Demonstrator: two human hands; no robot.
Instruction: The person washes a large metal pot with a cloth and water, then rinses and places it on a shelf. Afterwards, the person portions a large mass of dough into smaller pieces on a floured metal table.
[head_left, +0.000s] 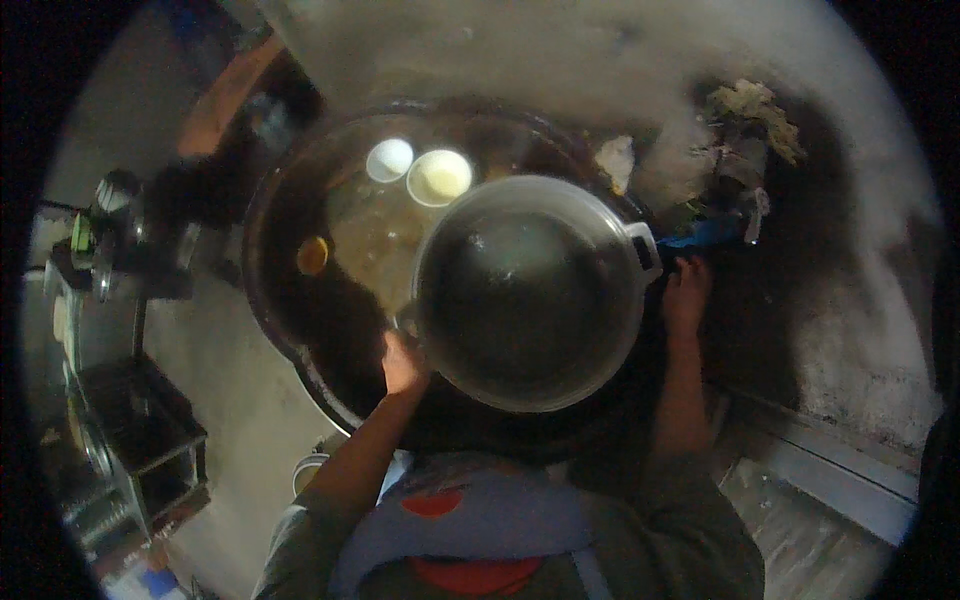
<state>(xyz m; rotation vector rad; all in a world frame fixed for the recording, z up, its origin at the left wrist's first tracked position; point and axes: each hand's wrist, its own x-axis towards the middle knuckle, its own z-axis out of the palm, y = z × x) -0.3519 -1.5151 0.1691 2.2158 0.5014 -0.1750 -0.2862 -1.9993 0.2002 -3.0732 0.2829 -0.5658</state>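
A large round metal pot (529, 300) with a pale rim stands in front of me, over a wide dark basin (270, 315). Its inside is dim, with a few bright reflections; I cannot tell whether it holds liquid. My left hand (405, 364) grips the pot's left handle (406, 322). Just outside the right handle (645, 253), my right hand (686, 289) hangs with loosely bent fingers and nothing visible in it. A blue item (697, 234) lies just beyond those fingertips. A white bowl (390, 160) and a cream bowl (439, 178) sit behind the pot within the basin.
A small orange-brown round object (313, 256) is at the basin's left. Plant scraps (754, 112) and a pale lump (616, 163) lie at the upper right. A dark metal rack (142, 420) stands left, near a bucket (309, 472). A low ledge (825, 465) runs along the right.
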